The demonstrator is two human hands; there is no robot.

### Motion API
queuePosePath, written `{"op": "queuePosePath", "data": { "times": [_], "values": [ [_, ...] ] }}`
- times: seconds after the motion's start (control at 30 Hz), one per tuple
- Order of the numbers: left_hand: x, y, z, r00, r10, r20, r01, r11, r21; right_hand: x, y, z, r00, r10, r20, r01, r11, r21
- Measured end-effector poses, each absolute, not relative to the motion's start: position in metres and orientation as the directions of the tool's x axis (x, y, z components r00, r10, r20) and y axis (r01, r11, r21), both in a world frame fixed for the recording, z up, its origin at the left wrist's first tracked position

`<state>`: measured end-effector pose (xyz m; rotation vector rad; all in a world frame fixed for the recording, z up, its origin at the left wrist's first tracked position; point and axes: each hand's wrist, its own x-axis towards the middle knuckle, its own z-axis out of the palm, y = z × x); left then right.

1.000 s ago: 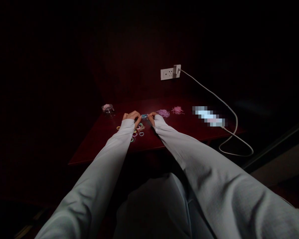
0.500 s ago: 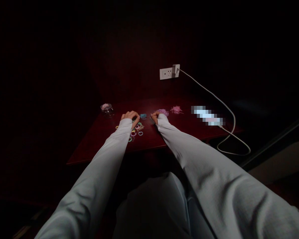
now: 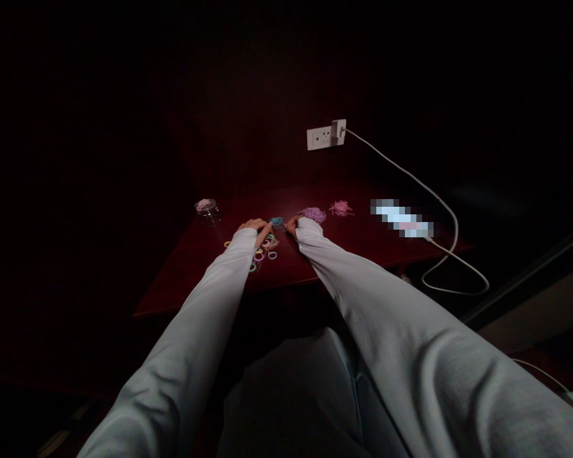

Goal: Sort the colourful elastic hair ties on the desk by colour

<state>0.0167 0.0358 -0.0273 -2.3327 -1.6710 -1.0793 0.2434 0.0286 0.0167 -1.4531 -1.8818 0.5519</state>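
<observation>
My left hand (image 3: pixel 256 227) is closed, its thumb and finger brought together at the left edge of a small blue pile (image 3: pixel 277 222) of thin strands or bands. What it pinches, if anything, is too small to make out. On the other side of that pile, my right hand (image 3: pixel 292 225) has its fingers curled in a pinch, and their contents are not discernible. Loose coloured rings (image 3: pixel 272 255), like small hair ties, lie beside and partly behind my left wrist. Just beyond my right hand is a purple pile (image 3: pixel 314 214) of similar thin pieces.
A pink pile (image 3: pixel 341 208) lies farther right on the dark red table (image 3: pixel 181 273). A clear jar (image 3: pixel 210 212) with pink contents stands at the left. A pixelated bright device (image 3: pixel 401 218) is joined by a white cable (image 3: pixel 430 191) to the wall socket (image 3: pixel 321 138).
My left hand has lowered and flattened a little beside the blue pile. My right hand has shifted slightly left, closer to it. The whole view has moved slightly.
</observation>
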Motion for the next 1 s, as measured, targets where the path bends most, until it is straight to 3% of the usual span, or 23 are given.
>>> {"op": "queuePosePath", "data": {
  "times": [0.3,0.5,0.6,0.7,0.87,1.0],
  "values": [
    [0.028,0.021,-0.014,0.114,0.897,0.428,0.916,-0.262,0.305,0.221,0.034,0.027,-0.224,0.954,0.200,0.867,0.289,-0.405],
    [0.030,0.017,-0.008,0.110,0.911,0.398,0.888,-0.270,0.373,0.220,0.025,0.031,-0.226,0.936,0.268,0.881,0.314,-0.355],
    [0.029,0.015,-0.004,0.106,0.919,0.381,0.869,-0.271,0.413,0.226,0.019,0.031,-0.264,0.936,0.232,0.894,0.328,-0.305],
    [0.026,0.013,-0.004,0.102,0.898,0.429,0.842,-0.307,0.443,0.232,0.016,0.027,-0.289,0.925,0.246,0.898,0.351,-0.265],
    [-0.006,0.016,-0.003,0.093,0.756,0.648,0.766,-0.470,0.439,0.232,0.014,0.014,-0.375,0.861,0.343,0.870,0.455,-0.192],
    [-0.042,0.022,-0.004,0.024,0.704,0.710,0.828,-0.412,0.380,0.233,0.013,0.009,-0.472,0.804,0.362,0.840,0.534,-0.092]
  ]
}}
